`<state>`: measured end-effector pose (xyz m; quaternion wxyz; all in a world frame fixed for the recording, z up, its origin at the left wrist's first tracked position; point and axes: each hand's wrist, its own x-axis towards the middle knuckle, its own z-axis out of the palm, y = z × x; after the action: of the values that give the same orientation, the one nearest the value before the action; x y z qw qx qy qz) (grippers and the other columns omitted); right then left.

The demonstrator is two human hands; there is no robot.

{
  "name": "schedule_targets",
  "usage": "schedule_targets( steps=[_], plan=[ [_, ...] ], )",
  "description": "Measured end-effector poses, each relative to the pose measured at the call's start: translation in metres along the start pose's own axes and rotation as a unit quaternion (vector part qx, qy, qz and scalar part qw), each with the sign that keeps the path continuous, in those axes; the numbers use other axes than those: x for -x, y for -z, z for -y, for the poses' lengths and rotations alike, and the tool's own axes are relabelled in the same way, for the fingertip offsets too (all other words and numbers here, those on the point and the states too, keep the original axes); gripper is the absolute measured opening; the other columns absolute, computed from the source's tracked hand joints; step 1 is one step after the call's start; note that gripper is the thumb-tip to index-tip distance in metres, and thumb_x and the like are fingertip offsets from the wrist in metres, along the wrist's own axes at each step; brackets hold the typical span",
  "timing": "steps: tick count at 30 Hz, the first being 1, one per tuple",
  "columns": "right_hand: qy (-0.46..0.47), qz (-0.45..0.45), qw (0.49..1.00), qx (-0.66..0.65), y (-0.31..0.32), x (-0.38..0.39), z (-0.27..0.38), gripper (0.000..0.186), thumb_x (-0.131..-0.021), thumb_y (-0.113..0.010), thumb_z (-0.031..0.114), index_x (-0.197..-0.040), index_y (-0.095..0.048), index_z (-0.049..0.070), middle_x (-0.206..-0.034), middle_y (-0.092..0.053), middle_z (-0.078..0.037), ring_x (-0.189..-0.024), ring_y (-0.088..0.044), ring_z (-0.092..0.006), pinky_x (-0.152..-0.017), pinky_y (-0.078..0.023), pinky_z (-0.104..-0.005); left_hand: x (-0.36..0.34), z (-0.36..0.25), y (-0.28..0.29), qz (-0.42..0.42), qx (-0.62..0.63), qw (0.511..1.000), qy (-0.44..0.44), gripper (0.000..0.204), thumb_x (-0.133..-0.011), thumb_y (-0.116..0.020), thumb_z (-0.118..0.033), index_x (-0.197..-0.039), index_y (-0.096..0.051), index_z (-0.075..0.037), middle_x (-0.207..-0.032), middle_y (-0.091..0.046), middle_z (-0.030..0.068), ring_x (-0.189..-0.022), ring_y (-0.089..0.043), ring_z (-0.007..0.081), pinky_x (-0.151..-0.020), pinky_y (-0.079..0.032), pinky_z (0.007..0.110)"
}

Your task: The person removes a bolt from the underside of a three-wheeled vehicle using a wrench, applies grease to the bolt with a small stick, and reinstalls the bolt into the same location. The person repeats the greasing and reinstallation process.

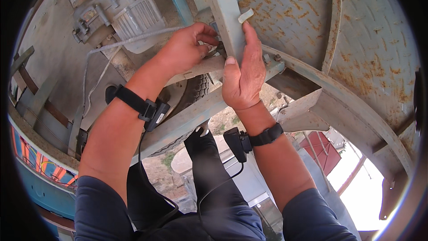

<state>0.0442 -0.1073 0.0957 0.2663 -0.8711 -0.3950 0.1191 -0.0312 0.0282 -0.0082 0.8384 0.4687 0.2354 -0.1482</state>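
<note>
Metal post (pixel 223 9), flat-sided and coated in chalky pale blue paint with brownish grime, runs between my two hands. On my left hand (pixel 185 49) the fingers curl toward the thumb near a shadowed joint beside the post; from here I cannot tell whether they are clamped on anything. My right hand (pixel 247 78) lies along the post's other edge, thumb and fingers apart, the thumb tip over its face. A small, pale, squared-off block (pixel 245 15) sits at one fingertip; I can't make out whether it is attached there. A straight crossbar (pixel 187 112) in similar dull paint slants up behind my right hand, and a tyre (pixel 200 87) shows its knobbly dark rubber beyond it. Off to the right I see a broad panel (pixel 285 22) of raised tread, blotched orange with rust. To the left sit a ribbed grey metal casing (pixel 139 18) and a corrugated tube (pixel 142 35).
</note>
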Motion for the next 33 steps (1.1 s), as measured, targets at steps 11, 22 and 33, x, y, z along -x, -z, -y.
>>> schedule_targets(
  steps=[11,22,33],
  plan=[
    [-0.011,0.005,1.000,0.013,-0.003,0.004,0.001,0.067,-0.089,-0.049,0.016,-0.149,-0.036,-0.010,-0.141,-0.050,-0.032,-0.126,-0.054,-0.0459,-0.109,-0.043,-0.0479,0.028,-0.002,0.018,0.010,0.048,0.998,0.039,0.045,-0.095,-0.053,0.006,-0.139,-0.052,-0.003,-0.127,-0.069,0.0079,-0.083,-0.061,0.0094,-0.066,-0.053,0.026],
    [-0.024,0.006,0.999,0.039,-0.004,0.001,0.005,0.066,-0.089,-0.048,0.013,-0.150,-0.034,-0.010,-0.139,-0.052,-0.032,-0.121,-0.057,-0.0451,-0.106,-0.044,-0.0477,0.151,-0.030,0.066,-0.095,0.248,0.963,0.043,0.040,-0.107,-0.051,-0.020,-0.143,-0.050,-0.002,-0.133,-0.066,0.0179,-0.069,-0.063,0.0125,-0.061,-0.051,0.024],
    [-0.038,0.004,0.998,0.049,-0.002,0.003,0.010,0.064,-0.092,-0.051,0.010,-0.151,-0.033,-0.008,-0.138,-0.052,-0.030,-0.121,-0.057,-0.0414,-0.106,-0.044,-0.0446,0.257,-0.016,0.072,-0.204,0.209,0.956,0.024,0.054,-0.111,-0.039,-0.041,-0.144,-0.048,0.000,-0.142,-0.058,0.0212,-0.110,-0.067,0.0292,-0.088,-0.054,0.038]
  ],
)
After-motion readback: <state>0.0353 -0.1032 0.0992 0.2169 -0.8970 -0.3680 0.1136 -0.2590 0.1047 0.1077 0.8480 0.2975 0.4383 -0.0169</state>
